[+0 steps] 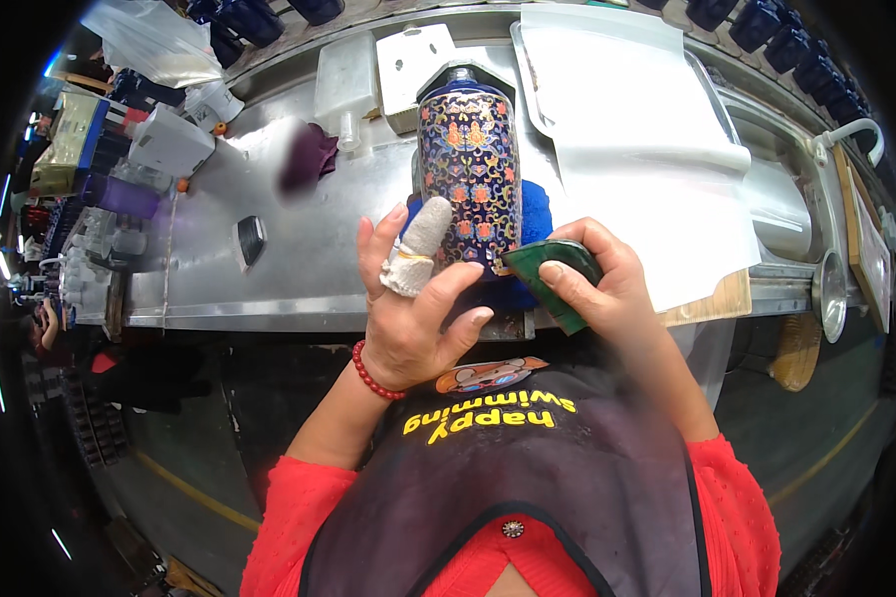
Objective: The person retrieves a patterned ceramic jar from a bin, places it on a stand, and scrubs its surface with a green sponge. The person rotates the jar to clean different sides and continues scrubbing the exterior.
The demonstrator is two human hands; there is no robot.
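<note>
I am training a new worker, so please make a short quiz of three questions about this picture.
1. True or false: the left hand touches the patterned vase.
2. What does the right hand hold? A) green pad B) brush C) cup
3. Fill in: one left finger wears a white ____.

Key: 1 true. 2 A, the green pad. 3 wrap, seen on the finger.

The vase lies on a cloth pad on the metal bench. Left hand is at its left, right hand with a stone at its right. A tray lies right of the vase.
</note>
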